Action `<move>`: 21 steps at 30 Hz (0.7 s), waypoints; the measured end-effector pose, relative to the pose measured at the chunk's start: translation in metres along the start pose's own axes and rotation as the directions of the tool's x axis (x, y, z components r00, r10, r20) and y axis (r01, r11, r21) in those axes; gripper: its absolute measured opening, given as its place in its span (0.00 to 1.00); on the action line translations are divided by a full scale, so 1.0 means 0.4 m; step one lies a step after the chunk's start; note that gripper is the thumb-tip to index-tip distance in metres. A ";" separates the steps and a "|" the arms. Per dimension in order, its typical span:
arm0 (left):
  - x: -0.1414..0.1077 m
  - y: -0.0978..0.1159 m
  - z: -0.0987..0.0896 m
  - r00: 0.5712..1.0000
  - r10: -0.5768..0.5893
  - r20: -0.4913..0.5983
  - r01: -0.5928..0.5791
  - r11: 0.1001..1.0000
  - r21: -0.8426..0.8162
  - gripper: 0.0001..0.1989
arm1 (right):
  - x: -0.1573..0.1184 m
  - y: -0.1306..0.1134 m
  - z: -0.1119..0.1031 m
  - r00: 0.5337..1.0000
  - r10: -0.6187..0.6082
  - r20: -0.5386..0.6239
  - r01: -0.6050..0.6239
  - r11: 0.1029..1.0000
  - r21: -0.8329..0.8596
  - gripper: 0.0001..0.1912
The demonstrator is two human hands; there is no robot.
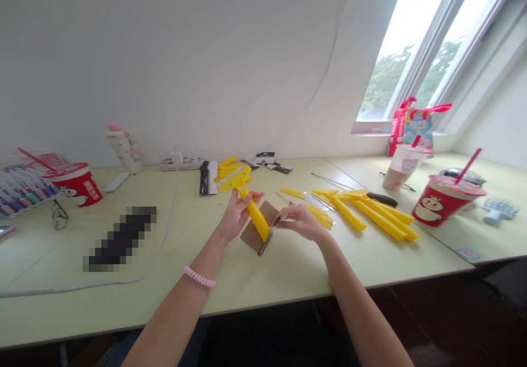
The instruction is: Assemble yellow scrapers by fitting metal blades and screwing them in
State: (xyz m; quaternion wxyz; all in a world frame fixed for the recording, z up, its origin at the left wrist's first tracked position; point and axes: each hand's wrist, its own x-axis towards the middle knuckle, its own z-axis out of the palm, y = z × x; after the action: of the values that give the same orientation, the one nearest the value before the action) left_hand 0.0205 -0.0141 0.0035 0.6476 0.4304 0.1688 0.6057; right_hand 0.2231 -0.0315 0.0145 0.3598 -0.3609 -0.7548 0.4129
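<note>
My left hand [234, 217] is closed around a yellow scraper [258, 222], near its wide head, which points up and to the left. The lower end of the handle rests against a folded brown card [250, 237]. Fingers of my right hand [303, 222] pinch the card's upper right edge, and one flap stands up beside the handle. Just beyond my right hand lie loose yellow scraper parts [319, 215] with thin metal pieces. Further right, several yellow scrapers [376, 216] lie in a pile.
Behind my left hand are more yellow scrapers [233, 168] and black-and-white packaging [208, 178]. A power strip [181, 163] sits by the wall. Red cups [444, 205] with straws, a milky drink cup [401, 169] and a blurred dark object [121, 240] stand or lie around.
</note>
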 end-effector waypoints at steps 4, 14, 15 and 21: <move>0.000 0.000 0.002 1.000 0.014 -0.006 -0.014 1.000 0.000 0.15 | 0.001 0.010 0.005 0.998 0.048 0.032 -0.052 0.984 0.172 0.09; -0.002 -0.005 -0.005 1.000 0.006 0.023 -0.006 1.000 -0.006 0.21 | 0.013 0.011 0.025 0.999 0.048 0.002 -0.047 0.964 0.261 0.12; -0.002 -0.006 -0.005 1.000 0.007 0.020 -0.007 1.000 -0.006 0.21 | 0.013 0.010 0.026 0.999 0.043 -0.023 -0.036 0.969 0.246 0.11; 0.002 -0.013 0.002 0.999 0.024 -0.048 -0.026 0.999 -0.029 0.24 | 0.017 0.012 0.037 0.995 0.018 -0.100 -0.001 0.985 0.173 0.10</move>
State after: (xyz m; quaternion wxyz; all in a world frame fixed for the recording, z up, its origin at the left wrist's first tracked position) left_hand 0.0245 -0.0132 0.0003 0.6420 0.4083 0.1699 0.6263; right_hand 0.2087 -0.0291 0.0062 0.4253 -0.3524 -0.6954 0.4597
